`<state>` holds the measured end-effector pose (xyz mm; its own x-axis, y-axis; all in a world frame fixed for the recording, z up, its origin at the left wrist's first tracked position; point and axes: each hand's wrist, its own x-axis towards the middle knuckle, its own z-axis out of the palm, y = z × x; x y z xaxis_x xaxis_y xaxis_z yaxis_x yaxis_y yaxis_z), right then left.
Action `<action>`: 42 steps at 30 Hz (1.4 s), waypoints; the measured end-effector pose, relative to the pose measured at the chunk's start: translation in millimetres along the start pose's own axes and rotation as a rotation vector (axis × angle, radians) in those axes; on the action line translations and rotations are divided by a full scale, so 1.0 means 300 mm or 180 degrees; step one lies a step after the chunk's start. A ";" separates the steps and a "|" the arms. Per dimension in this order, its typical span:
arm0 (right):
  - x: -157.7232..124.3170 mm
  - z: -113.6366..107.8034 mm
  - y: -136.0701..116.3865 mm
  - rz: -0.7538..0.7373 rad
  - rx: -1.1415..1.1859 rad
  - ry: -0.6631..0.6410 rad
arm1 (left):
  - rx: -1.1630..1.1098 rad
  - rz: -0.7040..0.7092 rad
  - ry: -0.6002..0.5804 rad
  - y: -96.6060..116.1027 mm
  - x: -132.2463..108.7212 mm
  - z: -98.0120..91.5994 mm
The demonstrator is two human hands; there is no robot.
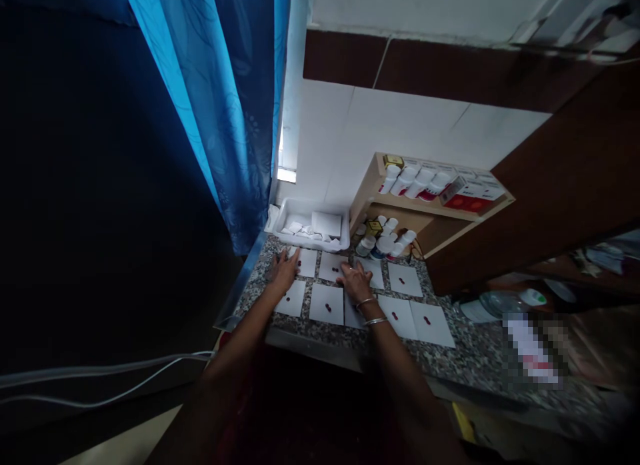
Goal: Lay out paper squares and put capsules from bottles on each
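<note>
Several white paper squares lie in two rows on the speckled stone counter (440, 325), most with small dark red tablets on them. My left hand (284, 273) rests with fingers spread at the left edge of the back-left paper (309, 268). Bangles circle the wrist of my right hand (356, 282), which lies fingers apart between two back-row papers, its fingertips beside the tablets (335, 270) on the second one. That hand and forearm partly cover a front-row paper (351, 314). Nearer me, another paper (320, 312) carries tablets in plain view.
Behind the papers stands a white plastic tray (285, 218) with folded paper pieces and a stack of white paper. A wooden shelf (364, 192) holds white bottles (420, 182) and boxes (470, 195). A clear bottle (500, 305) lies at right; a blue curtain (220, 105) hangs at left.
</note>
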<state>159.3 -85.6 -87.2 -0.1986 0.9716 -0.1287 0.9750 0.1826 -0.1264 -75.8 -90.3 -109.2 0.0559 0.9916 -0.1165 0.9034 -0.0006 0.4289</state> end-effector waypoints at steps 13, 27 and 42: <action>0.013 0.006 -0.054 -0.0101 0.0086 -0.0121 | 0.0319 -0.0001 -0.0120 -0.017 -0.022 -0.026; -0.073 -0.036 0.163 0.0999 0.0084 0.0154 | 0.0584 0.0575 0.0247 0.110 -0.051 0.046; -0.066 -0.021 0.150 0.1058 0.0294 0.0038 | 0.0685 0.0281 0.0325 0.103 -0.063 0.065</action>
<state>207.9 -95.8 -84.3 0.1302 0.9774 -0.1664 0.9730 -0.1582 -0.1682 -40.6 -111.4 -111.2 0.1052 0.9944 0.0087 0.9672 -0.1043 0.2315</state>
